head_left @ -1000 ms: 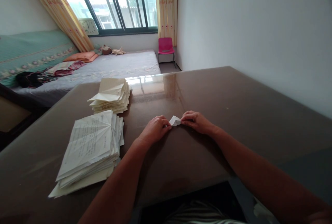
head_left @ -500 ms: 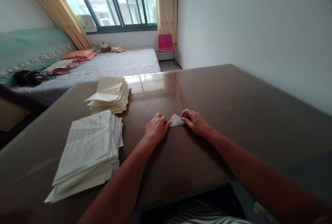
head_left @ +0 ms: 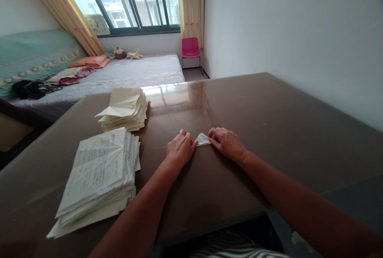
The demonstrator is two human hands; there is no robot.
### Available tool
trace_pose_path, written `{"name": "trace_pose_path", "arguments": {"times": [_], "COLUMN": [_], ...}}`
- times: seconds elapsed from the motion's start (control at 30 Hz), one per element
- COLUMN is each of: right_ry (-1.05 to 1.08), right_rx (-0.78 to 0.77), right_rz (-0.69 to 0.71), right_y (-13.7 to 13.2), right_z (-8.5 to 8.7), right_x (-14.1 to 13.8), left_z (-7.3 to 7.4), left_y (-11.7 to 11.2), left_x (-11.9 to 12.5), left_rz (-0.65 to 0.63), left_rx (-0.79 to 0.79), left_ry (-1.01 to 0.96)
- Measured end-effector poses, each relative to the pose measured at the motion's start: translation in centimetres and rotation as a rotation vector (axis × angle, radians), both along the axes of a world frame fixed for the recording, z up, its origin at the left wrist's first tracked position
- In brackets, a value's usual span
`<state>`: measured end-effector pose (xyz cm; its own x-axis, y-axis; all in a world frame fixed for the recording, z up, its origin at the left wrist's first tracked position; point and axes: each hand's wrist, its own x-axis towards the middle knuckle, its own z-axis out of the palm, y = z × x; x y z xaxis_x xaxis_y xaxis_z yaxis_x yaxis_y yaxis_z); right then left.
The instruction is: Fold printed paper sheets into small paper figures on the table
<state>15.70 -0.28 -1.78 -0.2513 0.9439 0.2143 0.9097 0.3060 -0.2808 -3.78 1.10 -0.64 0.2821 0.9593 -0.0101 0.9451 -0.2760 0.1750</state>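
A small folded piece of printed paper point(head_left: 202, 139) lies flat on the glossy brown table point(head_left: 269, 130) between my hands. My left hand point(head_left: 179, 149) has its fingers curled and presses on the paper's left end. My right hand point(head_left: 226, 143) is curled too, with its fingertips on the paper's right end. Most of the paper is hidden under the fingers; only a small triangle shows.
A thick stack of creased printed sheets point(head_left: 98, 174) lies at the left of the table. Farther back sits a pile of folded paper pieces point(head_left: 125, 108). Beyond the table are a bed point(head_left: 125, 72), a pink chair point(head_left: 190, 50) and a window.
The folded paper was lifted slightly a second ago; it now lies flat on the table under both hands' fingertips. The hands stayed in place, closing in a little.
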Motion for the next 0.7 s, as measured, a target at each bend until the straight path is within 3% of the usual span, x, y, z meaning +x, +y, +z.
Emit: {"name": "trace_pose_path", "arguments": {"times": [0.07,0.17,0.23,0.3,0.5,0.7], "right_ry": [0.001,0.01,0.027,0.064,0.185,-0.251], "right_rx": [0.006,0.024,0.03,0.019,-0.061,0.053], "right_rz": [0.001,0.0,-0.005,-0.007,0.117,0.191], "right_y": [0.0,-0.1,-0.1,0.1,0.0,-2.8], "right_z": [-0.1,-0.3,-0.4,-0.5,-0.2,1.0], "right_x": [0.0,0.0,0.0,0.2,1.5,1.5], "left_z": [-0.1,-0.3,-0.3,-0.3,-0.2,0.0], "left_y": [-0.1,-0.3,-0.5,-0.6,-1.1,-1.2], "left_x": [0.0,0.1,0.1,0.2,0.2,0.1], "left_rz": [-0.046,-0.254,-0.398,-0.466,-0.455,-0.451], "left_rx": [0.067,0.186,0.187,0.158,0.162,0.194], "left_ry": [-0.029,-0.095,-0.11,-0.11,-0.104,-0.043]}}
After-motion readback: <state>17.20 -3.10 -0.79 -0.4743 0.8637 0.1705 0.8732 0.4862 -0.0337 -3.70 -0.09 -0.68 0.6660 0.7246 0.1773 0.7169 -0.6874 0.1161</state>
